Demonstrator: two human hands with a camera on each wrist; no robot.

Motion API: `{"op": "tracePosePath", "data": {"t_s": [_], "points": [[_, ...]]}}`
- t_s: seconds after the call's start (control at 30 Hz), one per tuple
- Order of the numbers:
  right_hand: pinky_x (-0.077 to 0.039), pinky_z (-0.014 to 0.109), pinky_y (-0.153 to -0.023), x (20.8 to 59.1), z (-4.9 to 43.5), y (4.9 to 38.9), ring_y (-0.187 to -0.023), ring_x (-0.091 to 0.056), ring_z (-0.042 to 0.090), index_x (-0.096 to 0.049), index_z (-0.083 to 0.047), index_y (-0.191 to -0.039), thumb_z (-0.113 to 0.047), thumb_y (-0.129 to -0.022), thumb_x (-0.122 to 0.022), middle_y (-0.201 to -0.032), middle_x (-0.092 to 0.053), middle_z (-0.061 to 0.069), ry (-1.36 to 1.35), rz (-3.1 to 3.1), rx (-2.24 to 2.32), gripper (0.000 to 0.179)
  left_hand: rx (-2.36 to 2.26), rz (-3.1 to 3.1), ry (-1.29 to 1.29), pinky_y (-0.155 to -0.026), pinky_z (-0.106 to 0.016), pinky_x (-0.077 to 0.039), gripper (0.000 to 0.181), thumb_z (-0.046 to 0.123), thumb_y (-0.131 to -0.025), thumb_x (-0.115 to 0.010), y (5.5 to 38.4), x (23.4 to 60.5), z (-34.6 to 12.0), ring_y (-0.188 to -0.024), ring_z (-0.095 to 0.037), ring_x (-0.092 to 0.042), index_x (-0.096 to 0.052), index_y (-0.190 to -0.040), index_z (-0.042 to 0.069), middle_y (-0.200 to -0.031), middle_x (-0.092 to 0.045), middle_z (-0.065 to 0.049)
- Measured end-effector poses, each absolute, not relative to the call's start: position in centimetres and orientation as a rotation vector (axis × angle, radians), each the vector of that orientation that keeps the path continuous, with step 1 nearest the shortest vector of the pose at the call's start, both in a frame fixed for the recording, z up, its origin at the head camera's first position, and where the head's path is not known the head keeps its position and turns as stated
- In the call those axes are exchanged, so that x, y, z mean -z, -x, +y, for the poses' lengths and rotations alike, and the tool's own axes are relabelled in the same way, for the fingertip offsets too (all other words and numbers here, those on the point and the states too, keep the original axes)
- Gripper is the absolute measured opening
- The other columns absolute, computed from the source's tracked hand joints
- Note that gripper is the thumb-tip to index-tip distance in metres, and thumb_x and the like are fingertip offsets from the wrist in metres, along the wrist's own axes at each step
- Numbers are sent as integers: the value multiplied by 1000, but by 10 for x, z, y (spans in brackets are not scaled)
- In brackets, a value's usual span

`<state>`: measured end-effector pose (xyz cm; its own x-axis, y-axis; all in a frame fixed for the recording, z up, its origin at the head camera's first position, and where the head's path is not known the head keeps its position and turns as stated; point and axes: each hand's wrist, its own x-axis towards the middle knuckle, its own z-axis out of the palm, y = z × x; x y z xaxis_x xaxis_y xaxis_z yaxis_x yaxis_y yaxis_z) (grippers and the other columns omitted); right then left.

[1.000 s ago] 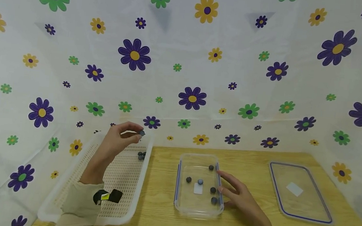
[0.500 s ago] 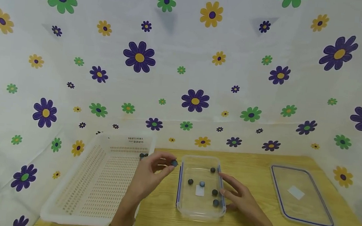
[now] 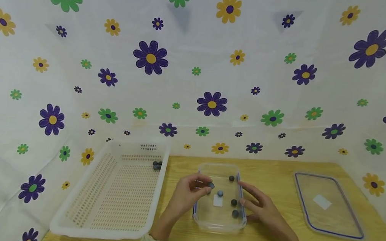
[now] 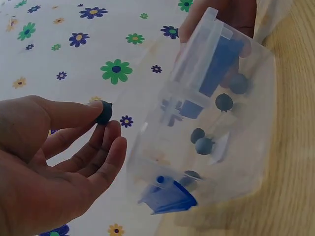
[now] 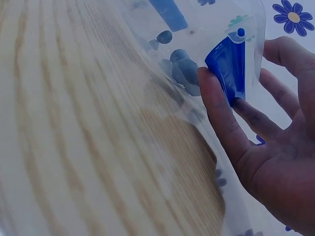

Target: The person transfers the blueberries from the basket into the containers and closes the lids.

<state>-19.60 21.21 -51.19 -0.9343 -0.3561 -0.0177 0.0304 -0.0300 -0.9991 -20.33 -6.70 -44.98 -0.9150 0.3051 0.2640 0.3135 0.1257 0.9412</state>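
My left hand pinches a blueberry between thumb and forefinger, over the left side of a clear plastic food container in the head view. Several more blueberries lie loose on the container's floor. In the left wrist view the other fingers curve loosely below the pinched berry. My right hand rests against the container's right side with extended, spread fingers. Its fingertips touch around a blue side clip in the right wrist view.
Left of the container stands a white perforated basket, with a few blueberries in its far right corner. A clear lid with a blue seal lies flat on the wooden table at the right. Behind hangs a flower-printed sheet.
My left hand has carried the blueberry from over the basket rightward and down to over the container. My right hand has stayed at the container's side.
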Motion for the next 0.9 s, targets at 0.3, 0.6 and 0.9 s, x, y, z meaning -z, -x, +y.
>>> {"op": "tracePosePath", "data": {"t_s": [0.3,0.6,0.9], "points": [[-59,55,-85,504,218,200,-142,-30,59,-34,-11,-160,-18,-105,-61,-169,-13,16,334,1987,2037,62,1917,-2435,722,-81,-26,-56,17,1,-94,-73,214,465,-62,-97,-28,-69,-72,-111,2,-107,-71,-12],[-58,54,-86,508,217,199,-144,-26,58,-34,-11,-160,-17,-104,-62,-170,-13,16,321,1988,2038,62,1833,-2479,744,-82,-27,-57,16,0,-94,-73,213,468,-61,-96,-26,-70,-72,-109,4,-108,-71,-17],[-59,53,-86,510,211,198,-144,-25,59,-36,-14,-160,-19,-104,-61,-169,-15,16,301,2002,2023,61,1851,-2487,775,-84,-27,-57,15,1,-97,-69,204,459,-66,-102,-27,-70,-71,-111,2,-112,-70,-17]]}}
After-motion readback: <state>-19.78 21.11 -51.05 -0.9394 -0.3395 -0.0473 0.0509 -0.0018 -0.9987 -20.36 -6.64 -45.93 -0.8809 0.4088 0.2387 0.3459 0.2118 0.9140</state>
